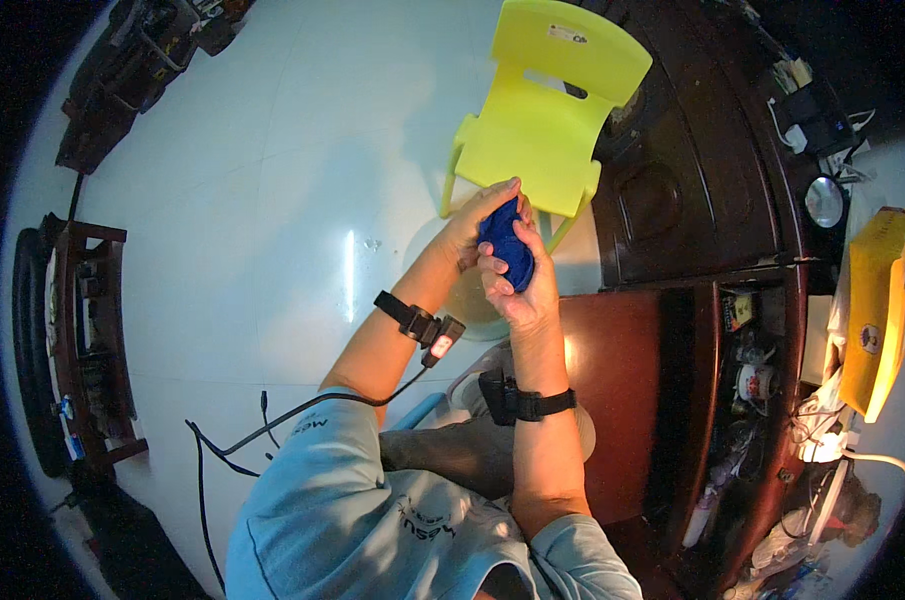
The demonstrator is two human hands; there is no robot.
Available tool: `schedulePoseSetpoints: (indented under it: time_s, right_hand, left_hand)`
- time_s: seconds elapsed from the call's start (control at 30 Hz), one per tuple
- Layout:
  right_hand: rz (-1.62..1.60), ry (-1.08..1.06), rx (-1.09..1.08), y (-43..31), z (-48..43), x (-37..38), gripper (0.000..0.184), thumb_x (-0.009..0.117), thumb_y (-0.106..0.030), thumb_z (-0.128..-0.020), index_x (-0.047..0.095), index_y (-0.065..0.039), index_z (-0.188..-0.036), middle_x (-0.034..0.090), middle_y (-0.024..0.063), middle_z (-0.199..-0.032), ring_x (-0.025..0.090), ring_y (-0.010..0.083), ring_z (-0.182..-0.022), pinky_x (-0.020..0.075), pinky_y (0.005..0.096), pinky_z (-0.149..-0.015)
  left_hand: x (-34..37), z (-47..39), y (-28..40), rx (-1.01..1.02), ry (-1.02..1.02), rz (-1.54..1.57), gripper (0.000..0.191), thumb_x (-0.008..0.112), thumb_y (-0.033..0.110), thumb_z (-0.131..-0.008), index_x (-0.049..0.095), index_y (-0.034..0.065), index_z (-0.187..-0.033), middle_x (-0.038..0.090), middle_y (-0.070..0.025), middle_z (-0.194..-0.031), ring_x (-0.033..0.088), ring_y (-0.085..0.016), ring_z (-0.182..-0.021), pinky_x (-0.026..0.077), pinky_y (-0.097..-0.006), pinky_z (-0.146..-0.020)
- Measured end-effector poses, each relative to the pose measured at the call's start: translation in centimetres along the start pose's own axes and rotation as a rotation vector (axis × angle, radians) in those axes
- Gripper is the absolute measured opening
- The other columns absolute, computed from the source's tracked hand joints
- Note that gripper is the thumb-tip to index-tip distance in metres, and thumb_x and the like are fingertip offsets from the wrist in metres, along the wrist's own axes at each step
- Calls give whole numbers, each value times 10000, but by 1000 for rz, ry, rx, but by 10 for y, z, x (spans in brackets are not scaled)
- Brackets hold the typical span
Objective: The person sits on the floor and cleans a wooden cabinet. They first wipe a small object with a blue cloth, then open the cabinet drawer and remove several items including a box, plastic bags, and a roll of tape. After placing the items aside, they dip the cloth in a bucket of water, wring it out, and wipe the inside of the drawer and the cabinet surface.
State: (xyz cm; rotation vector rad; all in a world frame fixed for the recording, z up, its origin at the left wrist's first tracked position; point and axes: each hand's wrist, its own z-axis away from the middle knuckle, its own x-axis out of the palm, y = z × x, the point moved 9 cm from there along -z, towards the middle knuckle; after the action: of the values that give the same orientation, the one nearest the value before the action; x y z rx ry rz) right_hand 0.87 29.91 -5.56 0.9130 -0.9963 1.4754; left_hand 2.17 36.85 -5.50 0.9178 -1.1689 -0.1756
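A bunched dark blue cloth (508, 244) is held between both hands, in front of the body and near the seat front of a yellow-green plastic chair (531, 139). My left hand (476, 219) presses along the upper left side of the cloth, its fingers reaching up towards the chair. From below and the right, my right hand (523, 281) wraps the cloth, with fingertips curled over its left edge. Black straps with small devices go round both forearms; a cable runs from the left one. Below the hands, partly hidden, is a round basin-like thing (476, 304) on the floor.
Dark wooden furniture (677, 187) stands on the right, with a reddish panel (610, 390) and cluttered open shelves. A yellow box (876, 315) and cables lie beyond. At the left are a wooden rack (114, 337) and dark bags (122, 82). A black cable (201, 480) trails over the floor.
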Motion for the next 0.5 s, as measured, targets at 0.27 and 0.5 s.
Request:
schedulePoseSetpoints:
  time_s: [0.27,0.5]
  right_hand:
    - [243,8,42,6,7,5,313,659,-143,-851,508,-5,-1088,568,100,-812,528,142,-618,362,190,-392]
    - [407,29,27,4,11,1,231,697,-90,-786,546,-20,-946,576,65,-756,538,107,-604,333,192,-377]
  left_hand:
    - [12,-9,25,-132,-100,-278,422,564,401,-925,529,58,-680,558,-65,-658,570,-173,-636,490,-294,-626]
    - [31,-11,22,-257,-238,-467,364,596,317,-921,553,52,-674,554,-50,-624,560,-145,-597,482,-288,-590]
